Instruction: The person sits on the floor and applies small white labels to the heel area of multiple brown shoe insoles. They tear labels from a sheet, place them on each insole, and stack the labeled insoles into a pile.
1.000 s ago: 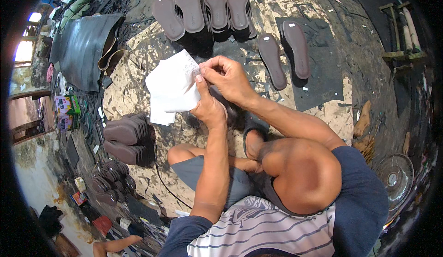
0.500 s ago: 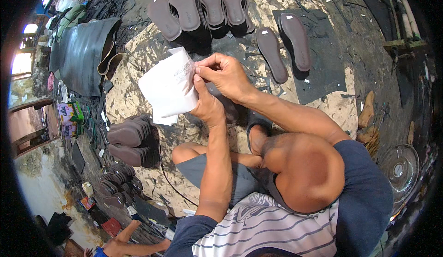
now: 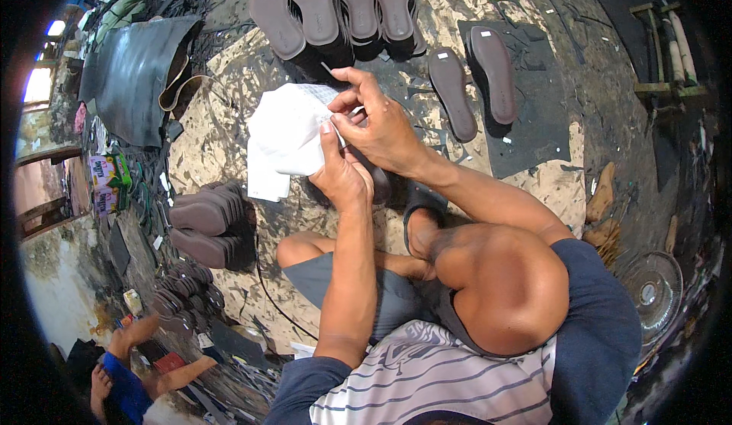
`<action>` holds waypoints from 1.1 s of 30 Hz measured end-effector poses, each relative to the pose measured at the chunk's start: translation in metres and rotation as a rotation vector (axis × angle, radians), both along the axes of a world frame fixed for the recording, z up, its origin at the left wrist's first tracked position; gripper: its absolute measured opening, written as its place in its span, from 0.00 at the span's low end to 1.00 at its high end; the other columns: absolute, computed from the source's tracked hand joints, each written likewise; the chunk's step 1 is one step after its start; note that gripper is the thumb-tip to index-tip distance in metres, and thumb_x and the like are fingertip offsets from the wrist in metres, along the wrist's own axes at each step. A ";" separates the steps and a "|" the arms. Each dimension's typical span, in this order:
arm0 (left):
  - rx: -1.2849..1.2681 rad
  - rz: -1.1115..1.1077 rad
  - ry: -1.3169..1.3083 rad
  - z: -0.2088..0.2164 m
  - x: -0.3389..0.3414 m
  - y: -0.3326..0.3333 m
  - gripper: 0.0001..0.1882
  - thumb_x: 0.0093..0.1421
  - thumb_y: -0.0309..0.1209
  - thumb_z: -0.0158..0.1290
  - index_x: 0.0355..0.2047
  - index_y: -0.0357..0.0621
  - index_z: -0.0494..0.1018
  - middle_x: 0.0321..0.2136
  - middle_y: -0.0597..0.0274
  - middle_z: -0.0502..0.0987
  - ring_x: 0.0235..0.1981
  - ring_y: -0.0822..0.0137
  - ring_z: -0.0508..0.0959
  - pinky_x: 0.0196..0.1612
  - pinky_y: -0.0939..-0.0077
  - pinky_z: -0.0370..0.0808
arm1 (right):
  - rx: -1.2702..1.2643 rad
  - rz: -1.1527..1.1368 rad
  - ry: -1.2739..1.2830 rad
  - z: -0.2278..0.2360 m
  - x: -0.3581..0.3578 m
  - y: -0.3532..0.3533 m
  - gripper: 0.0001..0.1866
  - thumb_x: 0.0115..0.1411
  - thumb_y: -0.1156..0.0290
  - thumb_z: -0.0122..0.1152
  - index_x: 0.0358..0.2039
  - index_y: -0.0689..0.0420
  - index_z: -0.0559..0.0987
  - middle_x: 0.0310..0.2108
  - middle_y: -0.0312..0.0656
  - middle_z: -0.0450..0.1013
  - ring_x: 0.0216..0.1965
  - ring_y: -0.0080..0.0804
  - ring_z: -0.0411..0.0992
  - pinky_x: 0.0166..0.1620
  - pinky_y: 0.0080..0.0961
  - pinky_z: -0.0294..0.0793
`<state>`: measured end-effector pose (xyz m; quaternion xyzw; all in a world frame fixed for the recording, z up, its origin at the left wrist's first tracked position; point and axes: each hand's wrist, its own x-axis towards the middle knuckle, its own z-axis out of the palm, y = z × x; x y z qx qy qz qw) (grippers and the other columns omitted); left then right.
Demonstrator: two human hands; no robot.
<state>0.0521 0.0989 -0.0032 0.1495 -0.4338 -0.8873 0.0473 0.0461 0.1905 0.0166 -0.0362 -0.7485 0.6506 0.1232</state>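
Observation:
White paper sheets with rows of small print near one edge, partly crumpled, are gripped by my left hand, its thumb on top and its other fingers underneath. My right hand is curled at the printed edge, thumb and bent fingers against the paper. Its index finger points up and away, and a small bit at the fingertip is too small to make out. Below my hands a brown insole is partly hidden. Ahead stand stacks of brown insoles with small white labels on top.
A single brown insole and another stack lie to the right. More insole stacks are at left, near a black rubber sheet. A fan stands at right. Another person's legs show at lower left.
My right index finger has lifted away from the thumb. The sheets have shifted slightly right and turned, with a lower corner now hanging. The other person's legs have moved.

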 end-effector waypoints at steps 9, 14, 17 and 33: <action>0.021 -0.011 -0.139 -0.029 0.010 -0.022 0.18 0.70 0.24 0.54 0.58 0.35 0.70 0.53 0.55 0.77 0.54 0.64 0.78 0.55 0.67 0.79 | -0.051 -0.006 0.044 -0.040 -0.013 0.004 0.27 0.59 0.76 0.65 0.58 0.57 0.66 0.34 0.39 0.79 0.34 0.29 0.79 0.38 0.33 0.79; -0.152 -0.266 -0.361 -0.089 0.076 -0.083 0.20 0.72 0.29 0.50 0.61 0.33 0.68 0.57 0.53 0.75 0.58 0.57 0.75 0.62 0.61 0.72 | -0.250 -0.025 -0.433 -0.078 -0.043 0.057 0.31 0.63 0.74 0.68 0.61 0.60 0.60 0.38 0.42 0.79 0.40 0.23 0.76 0.42 0.23 0.76; -0.800 -0.636 -0.134 -0.092 0.103 -0.080 0.24 0.75 0.38 0.46 0.60 0.29 0.69 0.57 0.46 0.75 0.59 0.49 0.74 0.64 0.59 0.66 | -0.019 0.084 -0.494 -0.129 -0.056 0.053 0.33 0.63 0.73 0.69 0.61 0.63 0.59 0.37 0.44 0.80 0.40 0.25 0.77 0.44 0.26 0.75; -1.164 -0.700 0.051 -0.116 0.104 -0.054 0.20 0.72 0.34 0.44 0.50 0.28 0.76 0.44 0.36 0.79 0.46 0.35 0.77 0.54 0.45 0.70 | 0.104 0.066 -0.543 -0.172 -0.088 0.044 0.21 0.59 0.61 0.71 0.47 0.62 0.79 0.36 0.47 0.81 0.36 0.37 0.78 0.42 0.35 0.77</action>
